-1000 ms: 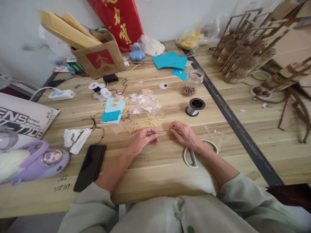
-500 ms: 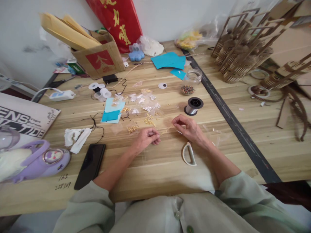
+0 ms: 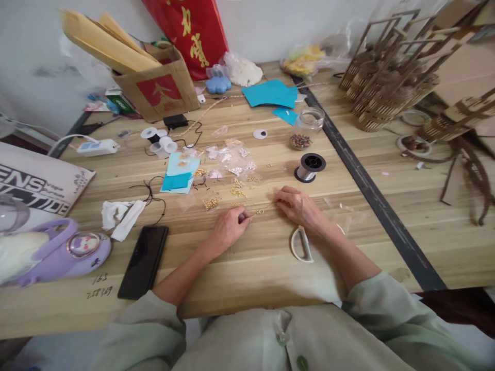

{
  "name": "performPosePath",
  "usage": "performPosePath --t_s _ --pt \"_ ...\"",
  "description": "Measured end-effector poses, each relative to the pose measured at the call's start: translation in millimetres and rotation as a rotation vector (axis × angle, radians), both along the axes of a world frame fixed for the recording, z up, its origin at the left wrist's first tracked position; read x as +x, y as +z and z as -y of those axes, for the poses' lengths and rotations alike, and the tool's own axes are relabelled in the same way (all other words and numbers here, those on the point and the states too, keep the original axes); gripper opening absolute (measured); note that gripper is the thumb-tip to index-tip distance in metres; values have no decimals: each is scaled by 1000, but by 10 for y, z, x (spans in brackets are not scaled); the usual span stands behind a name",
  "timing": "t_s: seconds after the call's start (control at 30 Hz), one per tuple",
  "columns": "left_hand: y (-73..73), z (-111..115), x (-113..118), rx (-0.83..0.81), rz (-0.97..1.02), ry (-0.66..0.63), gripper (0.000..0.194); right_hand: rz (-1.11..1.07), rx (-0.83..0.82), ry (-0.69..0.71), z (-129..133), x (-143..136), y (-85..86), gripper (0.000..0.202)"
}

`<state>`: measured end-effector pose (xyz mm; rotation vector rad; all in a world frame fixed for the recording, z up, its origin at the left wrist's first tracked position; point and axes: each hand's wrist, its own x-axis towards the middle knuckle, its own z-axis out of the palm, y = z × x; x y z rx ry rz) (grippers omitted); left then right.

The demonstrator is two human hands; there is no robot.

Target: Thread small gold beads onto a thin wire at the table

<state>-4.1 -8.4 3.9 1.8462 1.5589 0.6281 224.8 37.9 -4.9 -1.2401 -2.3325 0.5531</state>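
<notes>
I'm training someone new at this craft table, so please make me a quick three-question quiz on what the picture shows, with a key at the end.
1. Multiple choice: which of these is nearest the right hand?
a) phone
b) black-rimmed spool
c) cardboard box

2. True or false: the clear jar holds beads of several colours, in its lower part only.

3. Short answer: what colour is the small looped piece between the left hand and the right hand?

Key: 1: b; 2: true; 3: gold.
</notes>
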Motion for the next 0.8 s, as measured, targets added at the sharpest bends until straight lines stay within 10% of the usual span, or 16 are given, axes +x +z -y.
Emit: performPosePath --t_s 0.8 --pt "-34 -51 -93 38 -46 -14 7 -55 92 200 178 -336 -26 21"
